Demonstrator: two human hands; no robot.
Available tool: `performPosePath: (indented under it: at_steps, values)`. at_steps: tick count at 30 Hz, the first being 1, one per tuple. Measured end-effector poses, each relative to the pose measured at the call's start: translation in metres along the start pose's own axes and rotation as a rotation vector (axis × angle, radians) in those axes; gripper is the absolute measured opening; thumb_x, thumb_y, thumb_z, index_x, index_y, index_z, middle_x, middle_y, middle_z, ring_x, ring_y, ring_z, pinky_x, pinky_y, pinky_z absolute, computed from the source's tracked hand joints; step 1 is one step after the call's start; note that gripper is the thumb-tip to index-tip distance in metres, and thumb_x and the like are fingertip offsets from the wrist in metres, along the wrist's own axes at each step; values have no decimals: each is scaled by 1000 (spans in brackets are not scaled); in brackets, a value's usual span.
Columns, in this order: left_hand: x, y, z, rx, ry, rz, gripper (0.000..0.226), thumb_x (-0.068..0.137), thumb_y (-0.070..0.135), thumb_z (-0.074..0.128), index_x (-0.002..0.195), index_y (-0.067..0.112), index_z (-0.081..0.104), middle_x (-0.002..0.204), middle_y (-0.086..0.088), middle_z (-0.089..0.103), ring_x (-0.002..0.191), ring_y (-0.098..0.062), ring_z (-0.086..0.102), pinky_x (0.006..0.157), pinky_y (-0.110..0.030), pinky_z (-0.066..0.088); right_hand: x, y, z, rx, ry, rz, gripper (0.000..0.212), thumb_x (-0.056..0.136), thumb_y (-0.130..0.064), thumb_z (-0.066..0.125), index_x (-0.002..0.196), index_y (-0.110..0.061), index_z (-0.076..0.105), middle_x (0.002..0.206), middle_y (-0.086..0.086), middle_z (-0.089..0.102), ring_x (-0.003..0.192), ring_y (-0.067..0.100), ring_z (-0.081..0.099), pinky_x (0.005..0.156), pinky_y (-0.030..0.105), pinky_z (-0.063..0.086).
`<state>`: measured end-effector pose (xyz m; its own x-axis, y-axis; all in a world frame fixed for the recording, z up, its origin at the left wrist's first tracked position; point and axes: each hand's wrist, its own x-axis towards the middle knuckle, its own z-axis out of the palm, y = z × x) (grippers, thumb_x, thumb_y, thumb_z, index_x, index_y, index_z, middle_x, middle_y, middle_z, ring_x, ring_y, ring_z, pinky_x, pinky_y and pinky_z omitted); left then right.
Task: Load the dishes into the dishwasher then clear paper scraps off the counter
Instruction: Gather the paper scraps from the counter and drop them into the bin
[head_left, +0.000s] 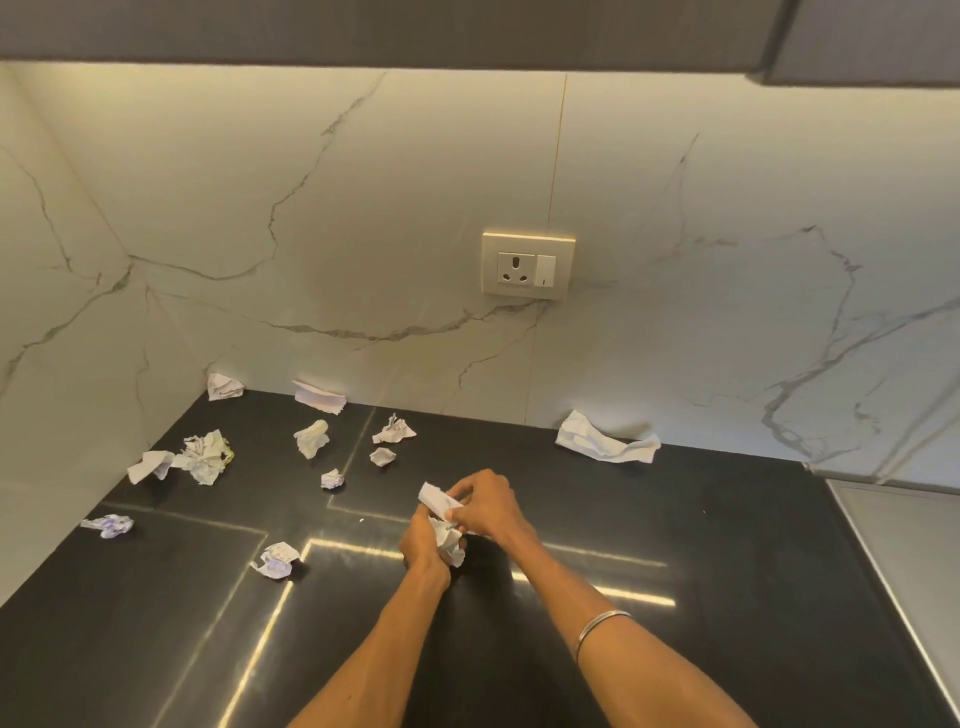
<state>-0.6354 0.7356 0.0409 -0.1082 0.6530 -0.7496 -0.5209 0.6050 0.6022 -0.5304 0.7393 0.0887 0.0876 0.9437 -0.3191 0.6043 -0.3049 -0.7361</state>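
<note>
Crumpled white paper scraps (448, 540) are gripped between both hands, left hand (423, 543) and right hand (485, 506); overfilling could drop pieces onto the glossy black counter (727, 571) beneath them.

open dark counter (727, 545) to the right and near edge, paper scraps (311, 439) scattered across left and back, long scrap (605, 444) against marble wall (363, 208), socket (527, 265) above, cabinet underside (363, 31) overhead

Both forearms run off the bottom edge, and the desk (727, 545) is cut off at the bottom and right. The left hand (423, 545) covers much of the crumpled paper (451, 545) it grips. Print on the scattered scraps (278, 558) is too small to read.
</note>
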Motion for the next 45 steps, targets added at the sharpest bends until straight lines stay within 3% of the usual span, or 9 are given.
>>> performPosePath:
  at_steps: [5, 10, 15, 19, 22, 27, 31, 39, 45]
  values:
    - [-9, 3, -3, -29, -164, -6, 41, 98, 44, 45, 110, 13, 69, 84, -11, 73, 62, -23, 66, 46, -29, 50, -10, 3, 11, -96, 77, -9, 8, 77, -27, 78, 84, -23, 80, 78, -6, 75, 68, 10, 70, 64, 31, 62]
    - [-9, 4, -2, 131, -187, -62, 40, 88, 46, 60, 78, 9, 68, 65, -10, 66, 52, -22, 63, 51, -30, 50, -17, -6, 16, -328, 130, -34, 10, 82, -20, 73, 89, -17, 80, 83, 3, 75, 78, 18, 71, 74, 35, 61]
    - [-6, 11, 6, 198, -97, -8, 20, 87, 24, 62, 76, 9, 57, 50, -8, 52, 33, -17, 44, 34, -19, 32, -7, -6, -37, 77, -229, -11, 16, 82, -19, 76, 97, -18, 79, 102, -3, 75, 94, 8, 67, 70, 18, 54]
    - [-2, 13, 35, 211, -125, -9, 17, 85, 16, 62, 72, 9, 53, 46, -7, 50, 34, -18, 42, 34, -18, 28, 16, 20, -79, 87, 240, 22, 22, 89, -12, 64, 104, -23, 76, 110, -1, 73, 103, 13, 66, 94, 30, 52]
    - [-2, 6, 52, 239, -159, -22, 20, 87, 15, 60, 71, 8, 52, 45, -6, 49, 35, -17, 40, 34, -18, 27, 30, 52, -104, -26, 505, 107, 36, 83, -1, 64, 113, -20, 69, 112, 11, 66, 112, 29, 59, 89, 35, 51]
    - [4, -18, 59, 255, -172, -83, 21, 87, 14, 58, 69, 10, 49, 45, -5, 47, 33, -17, 39, 35, -18, 27, 45, 96, -126, -161, 481, 235, 64, 81, -1, 67, 139, -17, 46, 139, 15, 45, 134, 34, 35, 100, 47, 46]
    - [1, -22, 62, 314, -169, -81, 16, 86, 15, 59, 74, 8, 50, 47, -9, 50, 34, -18, 41, 37, -18, 30, 50, 121, -121, -370, 307, 298, 71, 93, -23, 61, 154, -25, 24, 154, 20, 29, 146, 36, 19, 110, 50, 32]
    - [0, -21, 53, 271, -172, -95, 14, 84, 15, 60, 76, 8, 52, 51, -9, 52, 38, -19, 44, 37, -20, 31, 43, 129, -120, -741, 416, 232, 59, 95, -49, 55, 138, -13, 40, 139, 19, 47, 124, 34, 50, 101, 38, 44]
    - [-9, -21, 45, 220, -172, -102, 17, 87, 15, 59, 73, 10, 51, 52, -11, 53, 37, -19, 44, 36, -19, 31, 22, 108, -105, -881, 400, 182, 33, 96, -25, 56, 125, -8, 57, 123, 10, 61, 109, 22, 61, 91, 28, 49]
